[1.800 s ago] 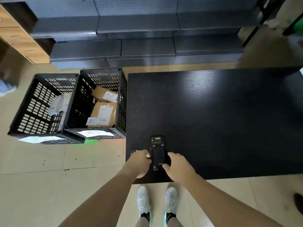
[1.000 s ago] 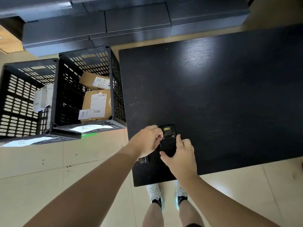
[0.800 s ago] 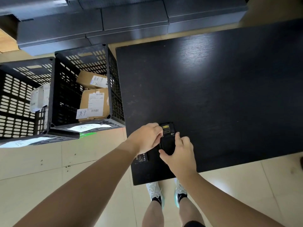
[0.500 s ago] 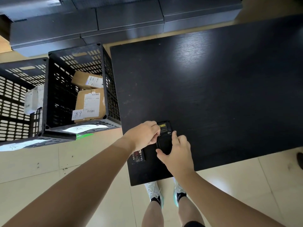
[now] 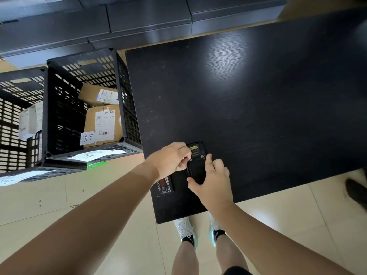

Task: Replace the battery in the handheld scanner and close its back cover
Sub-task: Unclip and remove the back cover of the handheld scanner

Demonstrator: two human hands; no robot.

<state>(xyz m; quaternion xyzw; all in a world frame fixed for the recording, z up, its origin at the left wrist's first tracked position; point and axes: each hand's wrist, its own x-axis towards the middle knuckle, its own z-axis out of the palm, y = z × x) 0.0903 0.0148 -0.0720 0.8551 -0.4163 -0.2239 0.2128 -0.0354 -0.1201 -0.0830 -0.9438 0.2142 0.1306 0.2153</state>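
Both hands work at the near left corner of the black table [image 5: 258, 100]. Left hand [image 5: 170, 159] is curled, its fingertips [image 5: 187, 155] pinched at the left edge of the handheld scanner [image 5: 196, 163], about where a small silver piece shows; what exactly it grips is too small to tell. Between the two hands, just left of the scanner, a flat black battery [image 5: 165, 184] with a red-and-white label lies on the table, partly under the left hand. The scanner lies back-up on the table with a yellow label near its far end. Right hand [image 5: 212, 183] rests on the scanner's near part, fingers spread, thumb on its left side and index finger on its right edge.

At the far left, two black slotted crates [image 5: 45, 108] stand on the tiled floor; the one beside the table holds cardboard parcels [image 5: 101, 124] with shipping labels.
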